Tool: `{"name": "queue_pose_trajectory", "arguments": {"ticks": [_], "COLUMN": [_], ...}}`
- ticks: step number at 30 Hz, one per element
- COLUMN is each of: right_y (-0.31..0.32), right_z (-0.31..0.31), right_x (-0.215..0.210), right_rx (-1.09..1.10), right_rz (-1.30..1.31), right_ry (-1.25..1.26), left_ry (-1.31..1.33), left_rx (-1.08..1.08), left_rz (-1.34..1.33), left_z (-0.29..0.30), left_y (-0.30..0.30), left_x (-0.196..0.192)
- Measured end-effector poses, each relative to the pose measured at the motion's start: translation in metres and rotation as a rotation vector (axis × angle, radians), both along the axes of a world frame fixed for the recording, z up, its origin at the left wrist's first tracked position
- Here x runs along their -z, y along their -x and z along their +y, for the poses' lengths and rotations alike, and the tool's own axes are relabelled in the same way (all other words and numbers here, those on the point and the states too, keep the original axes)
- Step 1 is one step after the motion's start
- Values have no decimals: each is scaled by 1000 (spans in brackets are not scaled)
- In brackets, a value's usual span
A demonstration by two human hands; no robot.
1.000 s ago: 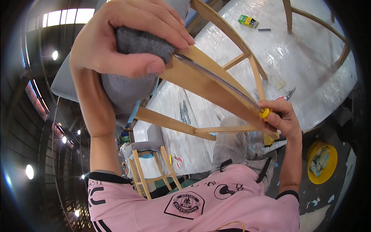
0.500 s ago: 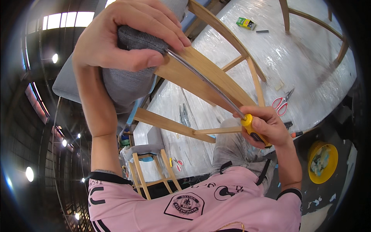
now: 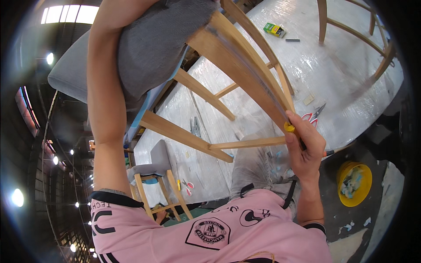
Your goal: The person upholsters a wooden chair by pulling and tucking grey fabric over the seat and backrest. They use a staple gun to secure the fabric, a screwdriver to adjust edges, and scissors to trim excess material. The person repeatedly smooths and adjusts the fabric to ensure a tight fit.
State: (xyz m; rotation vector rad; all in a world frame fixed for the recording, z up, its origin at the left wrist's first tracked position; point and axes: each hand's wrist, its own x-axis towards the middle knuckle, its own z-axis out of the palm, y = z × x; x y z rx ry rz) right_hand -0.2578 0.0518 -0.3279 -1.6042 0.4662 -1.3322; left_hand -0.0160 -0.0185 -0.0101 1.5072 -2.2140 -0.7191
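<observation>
My right hand [image 3: 307,147] is closed round the screwdriver [image 3: 289,127]; left hand out of view, grip unknown. Step, I judge: tucking grey fabric [image 3: 155,48] at chair leg [image 3: 239,72]. Next: steady tip pressure.

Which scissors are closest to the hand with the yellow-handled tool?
The scissors just beyond the right hand; the other pair lies far off to the left.

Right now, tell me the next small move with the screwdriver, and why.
Probably press the screwdriver gently against the edge of the grey upholstery: the right hand grips it, and it slants, blurred, along the wooden chair leg toward that edge.
</observation>
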Motion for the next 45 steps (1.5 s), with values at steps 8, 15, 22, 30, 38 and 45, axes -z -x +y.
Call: {"name": "queue_pose_trajectory", "arguments": {"ticks": [8, 15, 22, 30, 38, 45], "right_y": [-15, -13, 20, 29, 24, 11], "right_z": [-13, -21, -17, -41, -58, -111], "right_x": [-15, -15, -3, -16, -37, -84], "right_rx": [173, 240, 186, 180, 118, 198], "right_rz": [78, 128, 201, 291, 420, 506], "right_ry": [85, 127, 182, 203, 243, 504], "left_ry": [-61, 27, -75, 363, 370, 462], "left_rx": [148, 539, 309, 70, -379, -250], "left_rz": [-262, -294, -371, -502, -594, -531], "left_z": [-5, -43, 8, 16, 86, 67], "left_y": [8, -4, 19, -1, -51, -68], "left_x": [-9, 6, -14, 2, 6, 28]}}
